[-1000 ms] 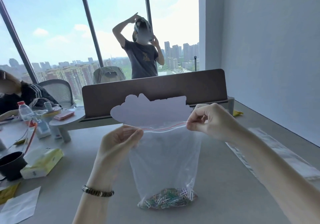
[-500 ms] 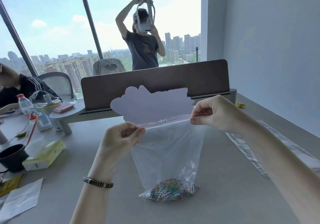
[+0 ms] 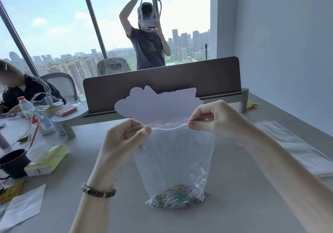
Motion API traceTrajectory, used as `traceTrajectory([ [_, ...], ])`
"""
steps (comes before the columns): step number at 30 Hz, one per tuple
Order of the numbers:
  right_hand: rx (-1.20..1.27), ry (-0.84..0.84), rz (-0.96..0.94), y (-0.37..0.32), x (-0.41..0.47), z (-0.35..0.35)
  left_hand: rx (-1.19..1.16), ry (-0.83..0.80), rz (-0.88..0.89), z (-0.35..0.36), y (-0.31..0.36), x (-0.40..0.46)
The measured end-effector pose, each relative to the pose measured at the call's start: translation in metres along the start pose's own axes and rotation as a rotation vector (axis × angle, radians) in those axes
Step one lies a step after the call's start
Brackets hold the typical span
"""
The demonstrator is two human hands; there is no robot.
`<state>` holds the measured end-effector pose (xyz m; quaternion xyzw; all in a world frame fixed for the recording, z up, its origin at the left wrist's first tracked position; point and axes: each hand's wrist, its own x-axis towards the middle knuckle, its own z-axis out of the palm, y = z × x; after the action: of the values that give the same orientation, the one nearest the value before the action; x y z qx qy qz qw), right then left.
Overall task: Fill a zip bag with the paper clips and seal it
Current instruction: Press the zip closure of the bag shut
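Observation:
A clear zip bag [image 3: 173, 157] hangs upright over the grey table, its bottom resting on the tabletop. A heap of coloured paper clips [image 3: 177, 196] lies inside at the bottom. My left hand [image 3: 124, 139] pinches the bag's top left corner and my right hand [image 3: 214, 121] pinches the top right corner. The red zip line [image 3: 169, 124] stretches taut between them. Whether the zip is pressed closed along its whole length I cannot tell.
A brown desk divider [image 3: 162, 81] stands behind the bag, with a person behind it. At left sit a black cup [image 3: 13, 162], a tissue pack [image 3: 47, 159], a water bottle [image 3: 27, 106] and papers. Flat plastic bags [image 3: 295, 146] lie at right by the wall.
Both hands keep their pinch on the bag's top corners. The zip line has been pulled straighter and more level. The person behind the divider has lifted a headset higher.

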<state>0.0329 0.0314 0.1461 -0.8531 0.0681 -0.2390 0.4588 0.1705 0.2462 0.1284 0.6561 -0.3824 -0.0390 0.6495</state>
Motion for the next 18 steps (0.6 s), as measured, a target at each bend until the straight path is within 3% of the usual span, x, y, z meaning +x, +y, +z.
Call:
traceTrajectory([
  [10, 0.034, -0.021, 0.028, -0.005, -0.005, -0.002, -0.045, -0.043, 0.035, 0.003, -0.001, -0.001],
  [18, 0.158, 0.076, -0.024, -0.012, -0.006, 0.009, -0.061, -0.066, 0.038, 0.005, 0.002, -0.004],
])
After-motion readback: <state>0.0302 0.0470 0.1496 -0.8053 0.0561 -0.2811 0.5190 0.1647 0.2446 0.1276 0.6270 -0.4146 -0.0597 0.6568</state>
